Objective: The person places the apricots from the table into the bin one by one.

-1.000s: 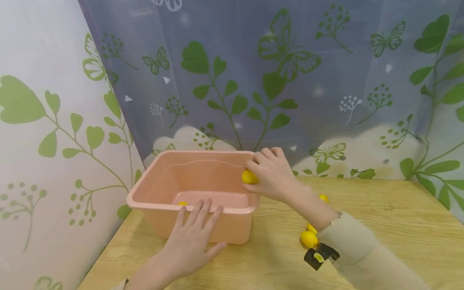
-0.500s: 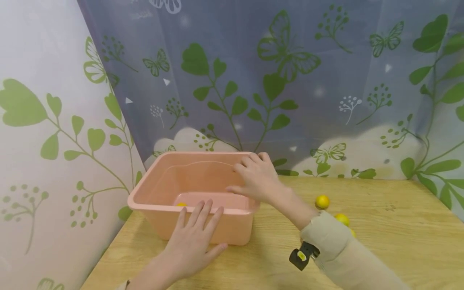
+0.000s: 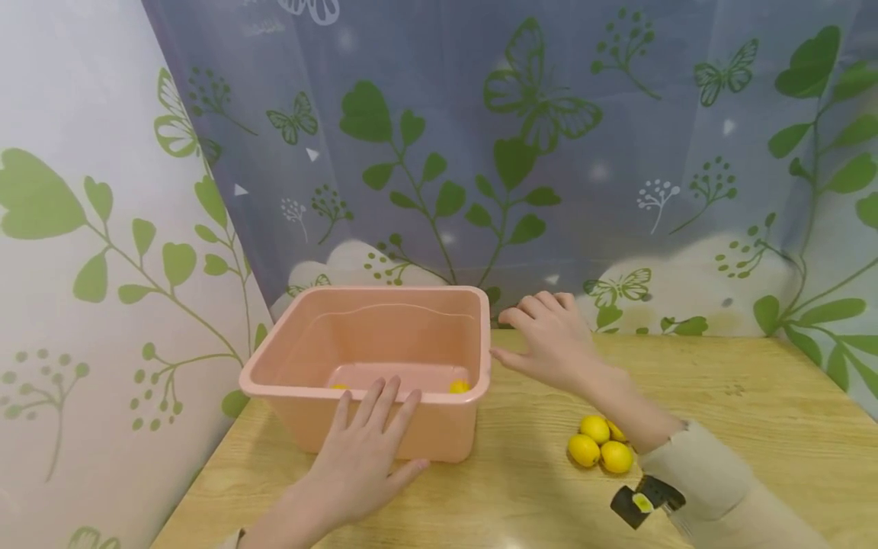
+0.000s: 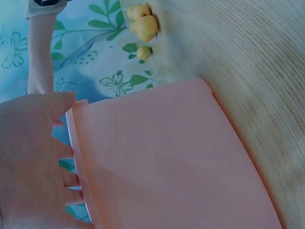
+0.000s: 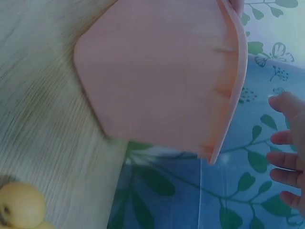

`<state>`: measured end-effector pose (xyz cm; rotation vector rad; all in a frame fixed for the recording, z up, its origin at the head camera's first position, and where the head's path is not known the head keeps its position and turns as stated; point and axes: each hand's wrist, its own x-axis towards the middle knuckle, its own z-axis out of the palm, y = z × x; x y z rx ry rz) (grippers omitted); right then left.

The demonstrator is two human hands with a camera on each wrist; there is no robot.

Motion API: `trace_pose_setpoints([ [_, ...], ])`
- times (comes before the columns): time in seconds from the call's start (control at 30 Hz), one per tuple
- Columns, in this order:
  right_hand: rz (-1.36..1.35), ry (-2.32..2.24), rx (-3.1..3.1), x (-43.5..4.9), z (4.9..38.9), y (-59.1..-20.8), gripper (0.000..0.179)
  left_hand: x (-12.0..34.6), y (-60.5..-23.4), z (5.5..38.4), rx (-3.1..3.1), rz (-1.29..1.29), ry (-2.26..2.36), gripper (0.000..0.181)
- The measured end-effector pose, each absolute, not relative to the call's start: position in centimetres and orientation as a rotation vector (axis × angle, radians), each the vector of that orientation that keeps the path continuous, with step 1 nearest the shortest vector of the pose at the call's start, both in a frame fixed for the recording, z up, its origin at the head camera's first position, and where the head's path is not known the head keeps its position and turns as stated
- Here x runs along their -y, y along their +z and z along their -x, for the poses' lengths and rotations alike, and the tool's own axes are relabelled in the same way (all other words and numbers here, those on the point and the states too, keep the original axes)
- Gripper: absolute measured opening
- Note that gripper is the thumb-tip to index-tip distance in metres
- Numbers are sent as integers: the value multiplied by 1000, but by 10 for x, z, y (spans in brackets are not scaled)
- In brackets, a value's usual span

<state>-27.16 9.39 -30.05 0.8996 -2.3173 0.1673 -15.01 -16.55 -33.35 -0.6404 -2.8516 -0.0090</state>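
Note:
A pink plastic basin (image 3: 370,293) stands on the wooden table. Over its near rim lie the straight fingers of my left hand (image 3: 366,450), its thumb spread along the outer wall; the left wrist view has the same hand (image 4: 31,148) at the rim. Just right of the basin, my right hand (image 3: 549,335) hovers with loosely bent fingers and holds nothing, as the right wrist view also has it (image 5: 290,148). Inside the basin one lemon (image 3: 459,386) sits near the right front corner. Another lemon (image 3: 339,386) shows partly behind the front rim, by my left fingers.
Several lemons (image 3: 595,429) lie grouped on the table (image 3: 741,427), right of the basin and below my right forearm, which partly covers one. A patterned curtain (image 3: 425,152) hangs behind the table. A black wrist device (image 3: 645,499) is strapped at my right sleeve.
My right hand brought a lemon over the basin's right side and let it go inside. It has since moved right, out past the rim. My left hand has stayed put.

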Motion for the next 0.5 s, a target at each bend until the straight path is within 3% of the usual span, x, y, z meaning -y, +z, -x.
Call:
trace_pose_setpoints([
  [0.5, -772, 65, 2608, -194, 265, -356, 49, 166, -335, 151, 2825, 653, 2, 75],
])
